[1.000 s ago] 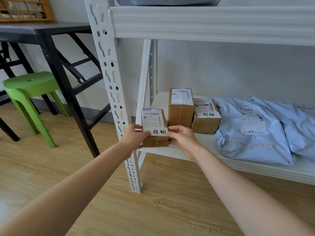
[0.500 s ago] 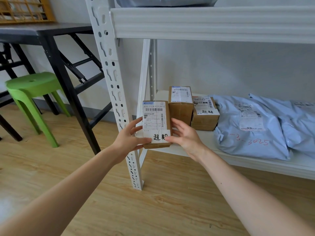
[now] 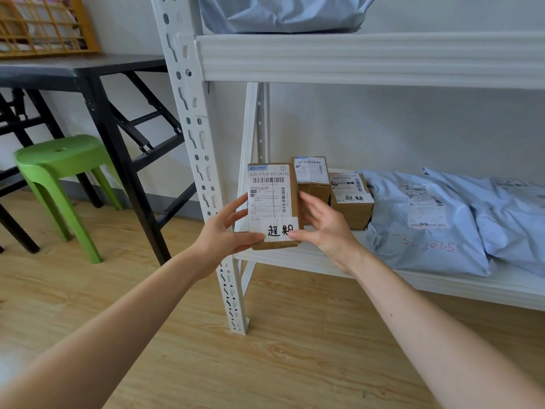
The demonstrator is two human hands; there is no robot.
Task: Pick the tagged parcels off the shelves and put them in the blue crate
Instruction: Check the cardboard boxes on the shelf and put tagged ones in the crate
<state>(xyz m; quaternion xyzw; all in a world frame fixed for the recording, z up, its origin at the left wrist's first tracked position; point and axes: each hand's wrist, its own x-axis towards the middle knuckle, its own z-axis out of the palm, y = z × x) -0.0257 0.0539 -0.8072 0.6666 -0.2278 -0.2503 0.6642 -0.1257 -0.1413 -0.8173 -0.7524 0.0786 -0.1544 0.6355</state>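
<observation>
My left hand [image 3: 219, 234] and right hand [image 3: 324, 228] pinch the tagged box [image 3: 271, 202] by its lower side edges, thumbs on its front. It stands upright at the lower shelf's [image 3: 442, 286] front left corner.

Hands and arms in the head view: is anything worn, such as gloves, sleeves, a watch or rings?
Nothing worn shows. The left hand and right hand are bare: no gloves, rings or watch. The left forearm and right forearm are uncovered to the frame's edge; no sleeve is visible.
</observation>
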